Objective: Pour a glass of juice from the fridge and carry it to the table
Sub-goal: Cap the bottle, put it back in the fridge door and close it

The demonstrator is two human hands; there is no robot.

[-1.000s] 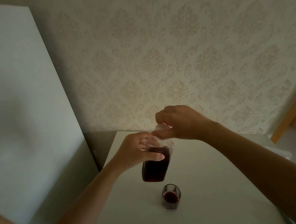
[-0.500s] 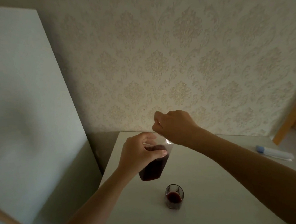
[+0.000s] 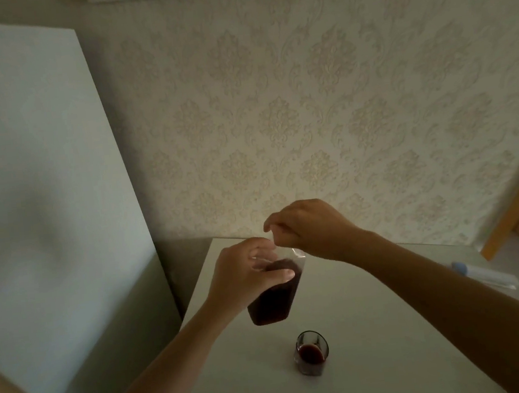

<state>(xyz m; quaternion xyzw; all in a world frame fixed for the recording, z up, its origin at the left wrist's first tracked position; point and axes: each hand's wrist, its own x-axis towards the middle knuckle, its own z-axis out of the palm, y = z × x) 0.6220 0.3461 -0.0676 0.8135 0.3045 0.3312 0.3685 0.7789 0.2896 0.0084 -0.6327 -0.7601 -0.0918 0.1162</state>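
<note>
My left hand (image 3: 246, 273) grips a clear bottle of dark red juice (image 3: 274, 299) around its upper part and holds it tilted above the white surface (image 3: 375, 327). Directly over the bottle's mouth, my right hand (image 3: 305, 226) has its fingers pinched together on the bottle's top; the cap itself is hidden by the fingers. A small glass (image 3: 312, 352) stands on the surface just below and right of the bottle, with a little dark juice in its bottom.
A tall white fridge door or side panel (image 3: 44, 185) rises at the left, close to the surface's left edge. Patterned wallpaper (image 3: 307, 112) is behind. A white tube-like item with a blue end (image 3: 481, 274) lies at the far right, by a wooden frame (image 3: 512, 203).
The bottle has tipped further over in my left hand. My right hand has turned at the bottle's top, and the view has shifted upward slightly.
</note>
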